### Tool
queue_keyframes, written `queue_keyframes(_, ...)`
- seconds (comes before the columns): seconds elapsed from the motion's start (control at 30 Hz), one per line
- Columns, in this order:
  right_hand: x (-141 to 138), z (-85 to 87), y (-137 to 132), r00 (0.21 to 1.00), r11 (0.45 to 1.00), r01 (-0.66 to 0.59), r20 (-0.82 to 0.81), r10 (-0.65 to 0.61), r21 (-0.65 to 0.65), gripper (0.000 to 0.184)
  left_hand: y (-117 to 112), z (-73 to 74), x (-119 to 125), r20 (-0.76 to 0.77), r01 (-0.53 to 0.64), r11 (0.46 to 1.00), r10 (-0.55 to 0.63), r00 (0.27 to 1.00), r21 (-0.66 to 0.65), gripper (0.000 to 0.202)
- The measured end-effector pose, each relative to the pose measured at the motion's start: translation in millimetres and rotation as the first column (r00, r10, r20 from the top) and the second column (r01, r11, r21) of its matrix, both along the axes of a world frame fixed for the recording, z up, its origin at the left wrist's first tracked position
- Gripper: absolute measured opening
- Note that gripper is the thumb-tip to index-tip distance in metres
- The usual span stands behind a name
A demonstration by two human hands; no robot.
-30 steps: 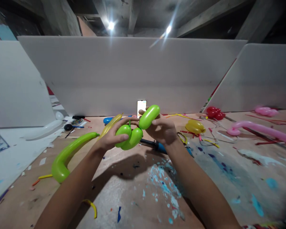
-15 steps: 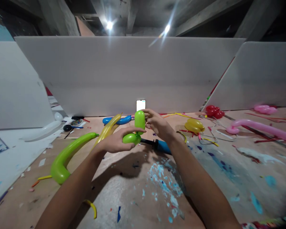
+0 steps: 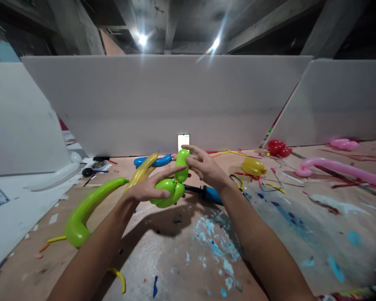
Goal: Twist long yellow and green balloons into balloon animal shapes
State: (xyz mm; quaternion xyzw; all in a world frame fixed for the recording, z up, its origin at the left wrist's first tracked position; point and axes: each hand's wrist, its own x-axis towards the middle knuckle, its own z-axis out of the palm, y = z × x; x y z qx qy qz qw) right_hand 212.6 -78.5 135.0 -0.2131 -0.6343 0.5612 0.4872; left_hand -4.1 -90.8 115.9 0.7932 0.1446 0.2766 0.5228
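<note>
Between my hands is a twisted green balloon (image 3: pixel 172 199), with a pair of bubbles low down and one bubble standing upright above them. My left hand (image 3: pixel 149 186) grips the lower bubbles from the left, its fingers reaching across toward the twist. On the right, my right hand (image 3: pixel 206 166) has its fingers around the upright bubble. Behind the hands a lit phone (image 3: pixel 183 142) leans against the white board. Under my right wrist lies a blue balloon pump (image 3: pixel 212 195), partly covered by the forearm.
A long green balloon (image 3: pixel 78 219), a yellow balloon (image 3: pixel 141 170) and a blue balloon (image 3: pixel 158 161) lie left. Rightward are a yellow twisted balloon (image 3: pixel 253 166), a red balloon (image 3: pixel 278 148) and a long pink balloon (image 3: pixel 341 166). White boards (image 3: pixel 163 100) stand behind the paint-stained table (image 3: pixel 163 255).
The green balloon has tilted and come slightly lower and left, so more of its lower bubbles shows. My right hand's fingers have closed in on the upright bubble.
</note>
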Motion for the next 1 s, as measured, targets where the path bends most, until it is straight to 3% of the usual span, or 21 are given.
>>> queue_keyframes(0.1,-5,-3.4,2,0.999,1.0,0.02,0.029,-0.02,0.003,0.049,0,1.9,-1,-0.04,0.008,1.0,-0.008,0.999,0.0,0.075)
queue_keyframes(0.17,-9,-4.4,4,0.975,0.968,0.217,0.023,-0.221,0.123,0.041,1,5.0,-2,-0.043,-0.071,0.996,0.074,0.996,0.059,0.072)
queue_keyframes(0.23,-10,-3.7,2,0.88,0.824,0.444,0.005,-0.475,0.351,0.026,3,6.9,-4,-0.065,-0.178,0.976,0.187,0.98,0.128,0.072)
queue_keyframes(0.27,-10,-2.7,0,0.84,0.744,0.467,0.023,-0.542,0.478,0.018,5,7.1,-5,-0.071,-0.22,0.962,0.233,0.97,0.162,0.073)
queue_keyframes(0.33,-10,-0.4,-5,0.817,0.659,0.32,0.153,-0.556,0.681,0.013,8,6.2,-7,-0.071,-0.261,0.942,0.281,0.957,0.212,0.075)
queue_keyframes(0.4,-10,1.5,-11,0.784,0.636,0.125,0.317,-0.533,0.762,0.021,10,4.8,-8,-0.049,-0.265,0.936,0.283,0.958,0.231,0.077)
queue_keyframes(0.5,-11,2.2,-16,0.71,0.585,0.045,0.386,-0.59,0.81,0.021,10,5.2,-9,-0.038,-0.258,0.937,0.274,0.961,0.235,0.077)
queue_keyframes(0.57,-11,2.6,-17,0.712,0.56,0.029,0.376,-0.593,0.828,0.016,8,7.5,-9,-0.032,-0.26,0.939,0.274,0.961,0.227,0.078)
queue_keyframes(0.7,-12,6.1,-19,0.754,0.592,0.044,0.362,-0.548,0.805,0.011,1,13.0,-6,0.031,-0.302,0.939,0.301,0.953,0.164,0.078)
queue_keyframes(0.77,-13,7.8,-20,0.782,0.649,0.102,0.342,-0.52,0.754,0.009,-1,14.0,-6,0.094,-0.338,0.929,0.327,0.94,0.148,0.073)
queue_keyframes(0.9,-18,4.4,-17,0.864,0.816,0.193,0.299,-0.404,0.546,0.011,-1,12.3,-5,0.134,-0.36,0.916,0.34,0.931,0.174,0.047)
queue_keyframes(1.0,-24,-3.7,-11,0.873,0.849,0.258,0.266,-0.409,0.46,0.014,-2,10.3,-1,0.121,-0.386,0.899,0.368,0.922,0.209,0.036)
